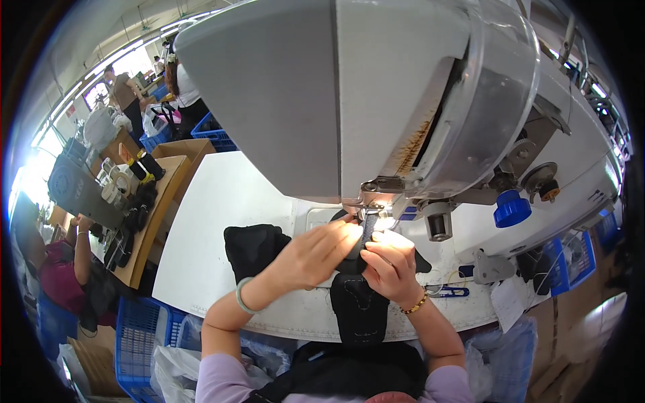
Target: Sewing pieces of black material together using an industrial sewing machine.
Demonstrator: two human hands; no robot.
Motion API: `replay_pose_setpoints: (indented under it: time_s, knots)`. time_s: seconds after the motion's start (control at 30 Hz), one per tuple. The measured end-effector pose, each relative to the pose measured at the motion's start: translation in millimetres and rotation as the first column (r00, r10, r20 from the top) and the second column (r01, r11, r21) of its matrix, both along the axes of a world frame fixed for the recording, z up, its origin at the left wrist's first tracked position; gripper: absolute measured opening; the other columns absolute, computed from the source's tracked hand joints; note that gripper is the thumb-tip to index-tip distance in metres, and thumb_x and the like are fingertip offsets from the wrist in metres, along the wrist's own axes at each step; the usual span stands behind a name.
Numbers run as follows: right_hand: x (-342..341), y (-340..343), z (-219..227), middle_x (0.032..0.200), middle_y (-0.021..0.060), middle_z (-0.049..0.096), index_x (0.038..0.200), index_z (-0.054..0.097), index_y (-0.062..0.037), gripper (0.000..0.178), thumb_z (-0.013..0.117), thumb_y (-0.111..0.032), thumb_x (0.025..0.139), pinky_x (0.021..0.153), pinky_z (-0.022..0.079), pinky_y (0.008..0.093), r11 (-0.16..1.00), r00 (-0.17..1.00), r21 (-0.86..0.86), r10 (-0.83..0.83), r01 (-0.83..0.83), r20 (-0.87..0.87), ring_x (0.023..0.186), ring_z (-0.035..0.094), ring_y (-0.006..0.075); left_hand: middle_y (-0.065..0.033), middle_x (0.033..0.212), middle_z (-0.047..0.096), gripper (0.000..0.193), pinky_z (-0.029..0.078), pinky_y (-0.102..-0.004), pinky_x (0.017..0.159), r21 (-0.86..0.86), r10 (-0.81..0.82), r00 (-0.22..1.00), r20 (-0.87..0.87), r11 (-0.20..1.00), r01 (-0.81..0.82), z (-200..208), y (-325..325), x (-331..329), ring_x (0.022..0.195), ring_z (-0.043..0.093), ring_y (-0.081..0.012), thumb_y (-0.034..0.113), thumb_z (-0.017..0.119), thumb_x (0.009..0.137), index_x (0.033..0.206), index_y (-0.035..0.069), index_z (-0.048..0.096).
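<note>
Both my hands are at the needle area of a large white sewing machine (396,80), under its bright lamp. My left hand (319,248) presses its fingers together on the left side of a black fabric piece (351,263). From the right, my right hand (392,265) pinches the same piece beside a dark grey woven strip (369,228) that runs up to the presser foot. Between my wrists, a black padded piece with pale stitching (360,309) lies over the table's front edge. The fingertips partly cover the work, and its connection to the padded piece is hidden.
Folded black pieces (252,250) lie left on the white table (201,228). Blue thread snips (449,291) lie to the right. A blue knob (512,209) juts from the machine. Blue crates (142,349) flank the table. A co-worker in dark red (64,275) sits at left.
</note>
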State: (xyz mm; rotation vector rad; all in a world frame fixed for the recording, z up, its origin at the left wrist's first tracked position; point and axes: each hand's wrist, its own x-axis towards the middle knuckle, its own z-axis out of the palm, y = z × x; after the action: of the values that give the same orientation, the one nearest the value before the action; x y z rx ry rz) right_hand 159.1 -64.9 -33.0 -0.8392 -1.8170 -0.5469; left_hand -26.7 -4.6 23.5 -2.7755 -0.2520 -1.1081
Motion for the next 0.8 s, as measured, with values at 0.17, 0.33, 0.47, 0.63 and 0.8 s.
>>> replay_pose_setpoints:
  time_s: [0.17, 0.33, 0.47, 0.63, 0.8]
  knots:
    - [10, -3, 2, 0.110, 0.0022, 0.058, 0.107, 0.056, -0.0093, 0.042, 0.073, -0.009, 0.069, 0.076, 0.040, 0.0308, 0.997, 0.998, 0.019, 0.070, -0.070, 0.000, 0.093, 0.058, 0.0163, -0.0189, 0.099, 0.057, 0.032, 0.053, -0.0327, 0.075, 0.162, 0.247, 0.969, 0.007, 0.956, -0.245, 3, -25, 20, 0.093, 0.062, -0.0299, 0.001, 0.055, 0.073, 0.103, -0.011, 0.056]
    - [14, -4, 4, 0.107, 0.0021, 0.061, 0.103, 0.057, -0.0088, 0.034, 0.070, -0.009, 0.072, 0.075, 0.040, 0.0302, 0.998, 0.998, 0.007, 0.067, -0.067, -0.004, 0.084, 0.059, 0.0140, -0.0199, 0.100, 0.057, 0.030, 0.053, -0.0330, 0.077, 0.112, 0.223, 0.973, 0.049, 0.967, -0.228, -1, -22, 22, 0.095, 0.062, -0.0321, 0.002, 0.055, 0.074, 0.102, -0.011, 0.056]
    - [16, -5, 6, 0.109, 0.0017, 0.062, 0.100, 0.059, -0.0086, 0.026, 0.066, -0.006, 0.076, 0.077, 0.041, 0.0295, 0.999, 0.999, -0.022, 0.041, -0.040, 0.014, 0.080, 0.058, 0.0117, -0.0214, 0.101, 0.056, 0.033, 0.052, -0.0354, 0.080, 0.105, 0.214, 0.974, 0.072, 0.970, -0.221, -6, -18, 24, 0.099, 0.060, -0.0352, -0.001, 0.058, 0.073, 0.103, -0.012, 0.054]
    - [16, -4, 6, 0.106, -0.0002, 0.064, 0.097, 0.061, -0.0088, 0.022, 0.065, -0.005, 0.076, 0.085, 0.039, 0.0311, 0.998, 1.000, -0.050, 0.030, -0.030, -0.008, 0.079, 0.057, 0.0108, -0.0213, 0.102, 0.055, 0.039, 0.052, -0.0369, 0.082, 0.070, 0.172, 0.981, 0.090, 0.981, -0.179, -12, -13, 21, 0.101, 0.059, -0.0364, -0.008, 0.057, 0.068, 0.106, -0.012, 0.052]
    - [16, -3, 7, 0.105, -0.0021, 0.065, 0.098, 0.063, -0.0080, 0.023, 0.064, -0.003, 0.075, 0.092, 0.039, 0.0329, 0.994, 1.000, -0.104, -0.017, 0.019, 0.019, 0.082, 0.059, 0.0112, -0.0204, 0.101, 0.054, 0.044, 0.052, -0.0384, 0.083, 0.030, 0.134, 0.988, 0.083, 0.990, -0.137, -11, -6, 20, 0.101, 0.058, -0.0365, -0.012, 0.054, 0.064, 0.108, -0.011, 0.051]
